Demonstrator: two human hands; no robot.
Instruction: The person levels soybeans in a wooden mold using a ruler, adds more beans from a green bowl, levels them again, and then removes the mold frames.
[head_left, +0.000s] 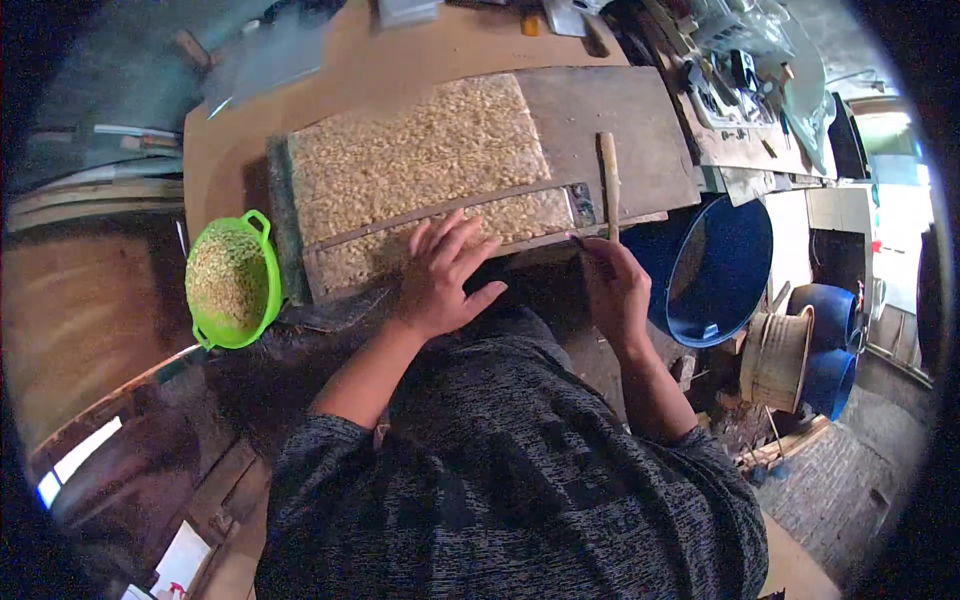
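Note:
A layer of pale nut- or grain-like pieces (412, 150) is spread flat on a wooden board (600, 97). A thin dark wooden bar (390, 223) crosses it near the front edge. My left hand (442, 277), fingers spread, lies over this bar and the narrow front strip of pieces; I see nothing gripped in it. My right hand (619, 289) is at the board's front edge, fingers curled, with a small dark bit by the thumb tip. A pale wooden stick (609, 180) lies on the board, its lower end meeting my right knuckles. What that hand grips is hidden.
A bright green colander (274, 289) of similar pieces stands left of the board. A large blue barrel (720, 277) is below right, with a wound spool-like drum (774, 360) beyond. Tools and plastic bags crowd a side table (757, 154) at upper right.

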